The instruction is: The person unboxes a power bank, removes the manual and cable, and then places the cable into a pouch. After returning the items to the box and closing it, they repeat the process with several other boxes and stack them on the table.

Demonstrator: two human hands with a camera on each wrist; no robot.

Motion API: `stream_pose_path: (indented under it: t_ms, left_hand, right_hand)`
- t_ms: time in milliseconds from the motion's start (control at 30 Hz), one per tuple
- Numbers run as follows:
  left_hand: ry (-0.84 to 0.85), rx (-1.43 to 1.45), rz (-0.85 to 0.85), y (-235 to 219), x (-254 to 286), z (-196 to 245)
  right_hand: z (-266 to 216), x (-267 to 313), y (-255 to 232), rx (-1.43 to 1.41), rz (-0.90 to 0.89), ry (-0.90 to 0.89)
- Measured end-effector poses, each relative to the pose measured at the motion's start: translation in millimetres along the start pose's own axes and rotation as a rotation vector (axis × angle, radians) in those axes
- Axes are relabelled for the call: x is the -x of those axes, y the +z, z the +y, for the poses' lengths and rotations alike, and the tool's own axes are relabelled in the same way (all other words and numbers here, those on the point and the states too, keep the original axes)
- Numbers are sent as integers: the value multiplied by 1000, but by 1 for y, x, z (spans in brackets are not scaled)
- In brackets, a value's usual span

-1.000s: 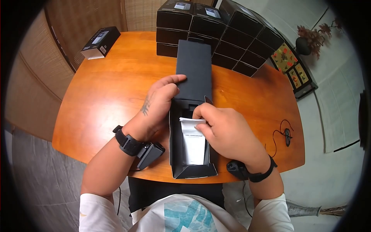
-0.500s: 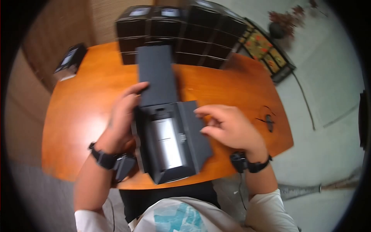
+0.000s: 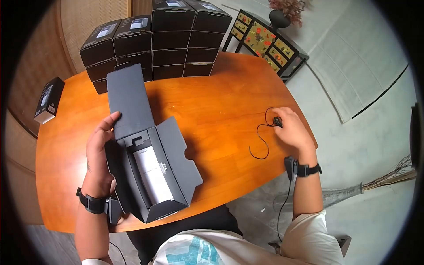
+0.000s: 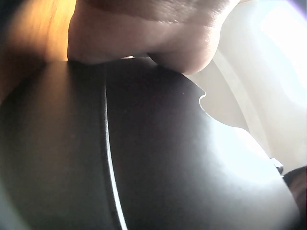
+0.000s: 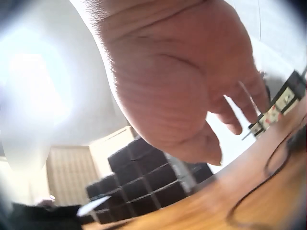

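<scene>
An open black cardboard box (image 3: 176, 148) stands near the table's front edge in the head view, its long lid (image 3: 128, 99) folded back and a side flap spread to the right. Inside lies a white printed paper packet (image 3: 152, 172). My left hand (image 3: 98, 154) grips the box's left side, fingertips by the lid's fold; in the left wrist view the black cardboard (image 4: 163, 143) fills most of the picture below that hand. At the right, my right hand (image 3: 292, 128) is over a bundled black cable (image 3: 277, 122), fingers loosely extended in the right wrist view.
Closed black boxes (image 3: 172, 39) are stacked along the table's far side. A single black box (image 3: 49, 99) lies at the left edge. Beyond the wooden table (image 3: 221, 115) stands a painted cabinet (image 3: 260, 37) with a dark vase (image 3: 279, 18).
My right hand has left the paper packet and the flap and moved right to the cable. The right flap now lies spread outward. The head view has turned right; my left hand stays at the box.
</scene>
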State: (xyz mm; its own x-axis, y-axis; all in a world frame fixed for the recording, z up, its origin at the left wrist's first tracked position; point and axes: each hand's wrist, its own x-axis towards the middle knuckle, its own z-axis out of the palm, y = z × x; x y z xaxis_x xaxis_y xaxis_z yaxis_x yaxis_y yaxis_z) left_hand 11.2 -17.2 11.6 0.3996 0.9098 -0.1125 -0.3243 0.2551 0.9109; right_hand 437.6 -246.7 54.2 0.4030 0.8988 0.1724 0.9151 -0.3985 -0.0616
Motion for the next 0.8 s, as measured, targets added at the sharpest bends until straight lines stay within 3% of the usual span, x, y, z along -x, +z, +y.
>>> stream_pose_path:
  t_ms: [33, 133, 167, 267, 300, 400, 433, 533, 633, 800]
  left_hand:
    - [2, 7, 9, 3, 1, 0]
    - [-2, -32, -64, -10, -5, -2]
    - [-6, -55, -102, -15, -6, -3]
    - [-10, -23, -99, -9, -4, 0]
    - [-14, -10, -95, -7, -3, 0]
    - [-22, 5, -83, -3, 0, 2]
    - [-23, -5, -80, -1, 0, 4]
    - [-32, -42, -62, -3, 2, 7]
    - [-28, -47, -18, 8, 6, 11]
    - [-17, -55, -77, -3, 2, 8]
  right_hand:
    - [11, -3, 3, 57, -116, 135]
    - [42, -7, 28, -21, -240, 128]
    - [48, -8, 38, -2, -170, 70]
    - [14, -9, 26, -201, -244, 70]
    - [7, -8, 28, -254, -207, -19]
    - [-22, -11, 21, -556, -364, 55]
    - [-24, -11, 20, -788, -445, 77]
    - [-70, -7, -5, -1399, -347, -108]
    - [-114, -10, -35, -1614, -282, -395]
    - [-203, -4, -79, -1810, -107, -552]
